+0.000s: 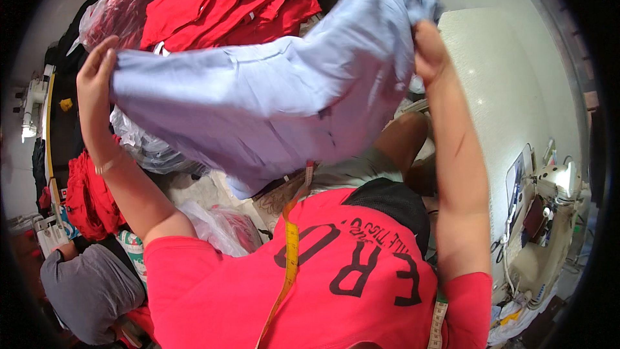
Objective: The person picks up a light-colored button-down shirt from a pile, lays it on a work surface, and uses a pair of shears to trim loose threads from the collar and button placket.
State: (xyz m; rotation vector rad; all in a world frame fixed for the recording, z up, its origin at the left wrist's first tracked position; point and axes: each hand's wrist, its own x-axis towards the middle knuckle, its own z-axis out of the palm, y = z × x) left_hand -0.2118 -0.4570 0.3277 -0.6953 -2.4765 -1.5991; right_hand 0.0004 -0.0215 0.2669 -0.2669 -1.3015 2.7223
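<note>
Sewing workshop, red garment stacks [232,0] behind; left hand [97,84] and right hand [427,45] both pinch pale blue garment [271,97] raised at chest height; soft, light, floppy, best held at edges

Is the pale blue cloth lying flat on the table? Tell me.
No: both the left hand and the right hand hold the pale blue cloth up in the air.
</note>
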